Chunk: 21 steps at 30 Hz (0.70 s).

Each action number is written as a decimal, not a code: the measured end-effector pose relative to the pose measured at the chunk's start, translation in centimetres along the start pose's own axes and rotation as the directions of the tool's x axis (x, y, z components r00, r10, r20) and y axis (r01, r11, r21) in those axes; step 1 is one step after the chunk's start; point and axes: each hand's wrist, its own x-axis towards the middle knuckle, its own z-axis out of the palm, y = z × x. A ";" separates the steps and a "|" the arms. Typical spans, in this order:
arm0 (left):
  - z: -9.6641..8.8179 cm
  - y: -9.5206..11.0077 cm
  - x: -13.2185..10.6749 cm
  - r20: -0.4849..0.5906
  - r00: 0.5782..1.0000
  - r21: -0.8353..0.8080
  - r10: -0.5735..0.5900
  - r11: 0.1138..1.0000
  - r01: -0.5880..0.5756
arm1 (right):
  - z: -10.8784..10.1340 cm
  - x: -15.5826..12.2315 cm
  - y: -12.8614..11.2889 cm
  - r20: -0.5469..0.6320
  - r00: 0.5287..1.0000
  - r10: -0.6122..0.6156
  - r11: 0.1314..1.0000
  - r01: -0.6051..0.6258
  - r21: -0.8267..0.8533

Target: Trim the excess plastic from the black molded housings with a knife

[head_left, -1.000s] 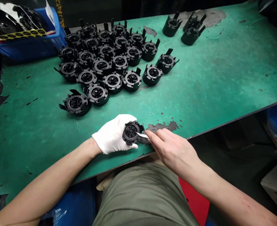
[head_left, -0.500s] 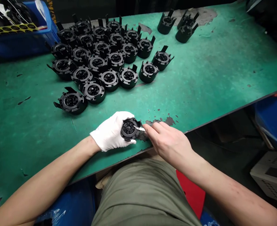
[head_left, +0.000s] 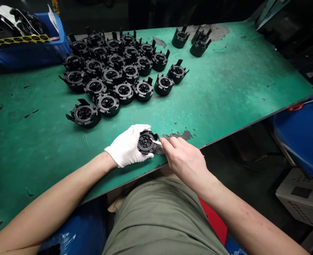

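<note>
My left hand (head_left: 127, 146), in a white glove, is closed round a round black plastic part (head_left: 146, 142) at the near edge of the green table (head_left: 225, 88). My bare right hand (head_left: 184, 161) pinches a small pale blade (head_left: 156, 142), whose tip lies on the part's rim. A cluster of several like black parts (head_left: 119, 71) stands behind on the table, with one part (head_left: 84, 114) a little apart at its near left.
Three more black parts (head_left: 192, 39) stand at the far edge. A blue bin (head_left: 23, 39) holding dark pieces sits at the far left corner. Blue containers (head_left: 302, 136) and a white box (head_left: 302, 196) lie off the table's right side.
Both hands stay at the near edge with the part and blade. The blade tip has shifted slightly along the part's rim. The camera has swung a little.
</note>
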 end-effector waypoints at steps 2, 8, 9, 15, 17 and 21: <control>0.2 0.1 -0.1 -0.019 1.000 0.002 0.005 1.000 -0.005 | 0.4 -0.2 -0.5 -0.036 0.999 0.035 0.999 -0.036 -0.011; 0.7 0.2 -0.3 -0.050 0.999 0.018 -0.008 1.000 0.009 | 0.8 -0.6 -1.9 -0.020 0.988 0.151 0.989 -0.151 0.006; 0.7 0.2 -0.3 -0.047 0.999 0.015 -0.016 1.000 0.016 | 0.8 -0.5 -2.1 -0.011 0.987 0.159 0.987 -0.159 0.007; 0.7 0.5 0.0 -0.023 0.998 -0.003 -0.066 0.998 0.066 | 0.5 0.1 -2.3 0.009 0.988 0.157 0.988 -0.157 -0.005; 0.7 0.7 0.1 -0.017 0.997 -0.006 -0.078 0.997 0.078 | 0.6 0.0 -2.1 -0.013 0.991 0.136 0.991 -0.136 -0.009; 0.2 0.8 0.2 -0.005 0.995 -0.022 -0.100 0.995 0.100 | 0.6 -1.2 -0.2 -0.113 0.992 0.053 0.996 -0.044 0.076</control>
